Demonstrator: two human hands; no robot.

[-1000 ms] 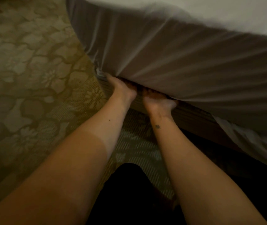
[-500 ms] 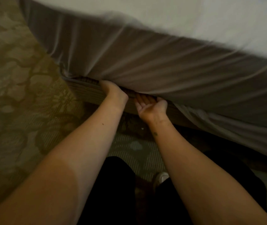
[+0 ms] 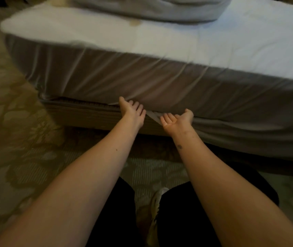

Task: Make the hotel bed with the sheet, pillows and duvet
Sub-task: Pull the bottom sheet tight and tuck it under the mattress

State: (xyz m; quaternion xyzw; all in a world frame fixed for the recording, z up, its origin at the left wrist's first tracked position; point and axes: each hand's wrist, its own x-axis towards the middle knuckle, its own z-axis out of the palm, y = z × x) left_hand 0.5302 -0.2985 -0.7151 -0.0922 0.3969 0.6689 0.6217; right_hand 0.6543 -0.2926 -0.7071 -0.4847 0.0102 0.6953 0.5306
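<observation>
Two hands: both palm-up, fingers loosely straight, gripping nothing.
Left hand: touches sheet hem (just above bed base).
Right hand: beside the hem.

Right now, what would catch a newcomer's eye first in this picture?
Two forearms reach up the middle, left hand and right hand palm-up at the edge of the sheet above the bed base. The sheet is pulled tight at left but hangs loose at right. Grey bundled bedding lies on top, farther back.
</observation>
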